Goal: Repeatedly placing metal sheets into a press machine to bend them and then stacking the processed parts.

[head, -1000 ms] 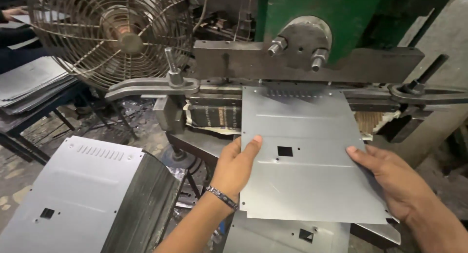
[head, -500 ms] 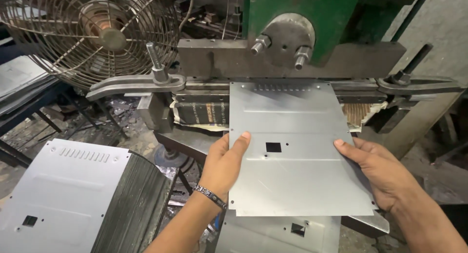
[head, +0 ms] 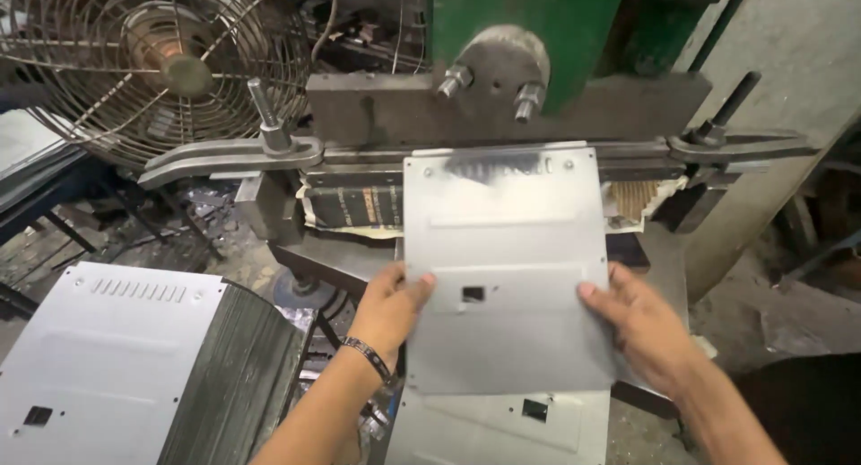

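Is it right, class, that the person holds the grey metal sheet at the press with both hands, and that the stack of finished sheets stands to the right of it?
Not quite. Both hands, left and right, do hold the grey metal sheet at the press, but the head view shows the stack of sheets to its left, not right.

The dark press bed carries a grey metal sheet, which lies flat on it with its far edge under the machine's steel bar, between the left hand and right hand. Just below both hands another punched sheet lies lower down. Left of the left hand, a tall stack of sheets rests over the littered floor.
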